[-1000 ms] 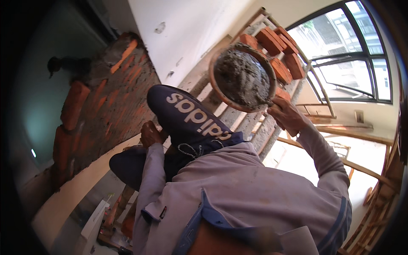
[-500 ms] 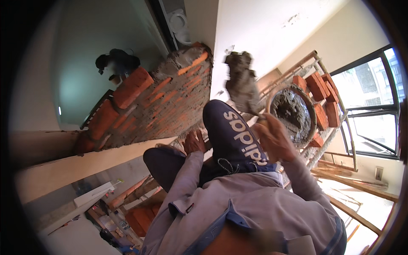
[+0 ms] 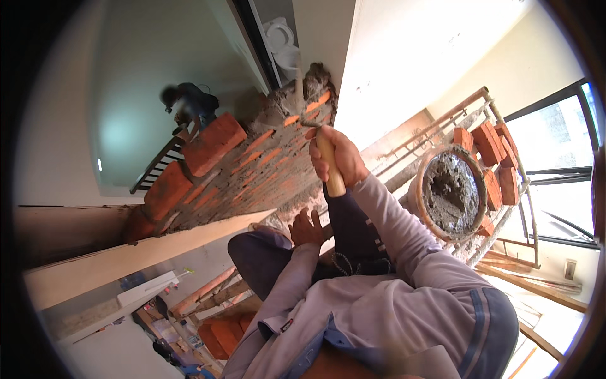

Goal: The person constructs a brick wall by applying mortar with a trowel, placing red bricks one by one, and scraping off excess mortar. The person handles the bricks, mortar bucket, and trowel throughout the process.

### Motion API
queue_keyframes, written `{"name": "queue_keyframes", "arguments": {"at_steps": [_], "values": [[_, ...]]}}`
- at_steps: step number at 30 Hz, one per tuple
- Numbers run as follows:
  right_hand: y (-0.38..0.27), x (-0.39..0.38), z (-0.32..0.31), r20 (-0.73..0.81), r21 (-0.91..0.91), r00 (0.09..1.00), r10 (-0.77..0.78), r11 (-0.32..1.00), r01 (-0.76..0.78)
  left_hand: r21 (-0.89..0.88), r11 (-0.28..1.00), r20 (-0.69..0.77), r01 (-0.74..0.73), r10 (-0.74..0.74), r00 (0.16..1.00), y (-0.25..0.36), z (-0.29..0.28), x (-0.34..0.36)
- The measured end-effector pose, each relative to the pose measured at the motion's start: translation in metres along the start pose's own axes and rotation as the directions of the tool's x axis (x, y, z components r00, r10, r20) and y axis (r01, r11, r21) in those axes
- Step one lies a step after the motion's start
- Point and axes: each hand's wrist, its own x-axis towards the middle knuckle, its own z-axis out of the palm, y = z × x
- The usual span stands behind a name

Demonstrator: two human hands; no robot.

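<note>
Head | right hand (image 3: 336,159) wrapped round wooden-handled trowel (image 3: 333,174) | blade (image 3: 299,95) blurred | left hand (image 3: 306,230) spread, contact unclear

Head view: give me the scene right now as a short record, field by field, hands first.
Right hand: closed around the wooden handle of a trowel
Trowel blade: overlaps the brick wall in view; load unclear
Left hand: fingers spread, near the left knee; contact unclear
Wall top: red bricks along the edge, grey mortar toward the far end
Right side: round basin of mortar, with loose bricks beside it
Beyond wall: another person; white toilet through a doorway
</note>
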Motion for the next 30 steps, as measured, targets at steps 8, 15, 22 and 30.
{"name": "queue_keyframes", "arguments": {"at_steps": [8,15,22,30], "values": [[0.034,-0.004,-0.098,0.324,-0.942,0.786,-0.527,-0.260,0.213,-0.010,0.993,0.082,0.118,-0.116,0.990,0.009,-0.005,0.002],[0.078,0.044,-0.161,-0.137,-0.985,0.813,-0.566,0.168,-0.049,-0.110,0.984,0.174,0.143,-0.122,0.977,0.011,-0.017,0.015],[0.077,0.010,-0.130,-0.113,-0.944,0.851,-0.513,0.323,0.069,-0.077,0.994,-0.108,0.075,-0.083,0.991,-0.003,0.004,0.002],[0.090,0.028,-0.129,-0.022,-0.985,0.894,-0.447,0.163,0.057,-0.053,0.992,-0.031,0.117,-0.119,0.992,0.001,0.001,-0.001]]}}
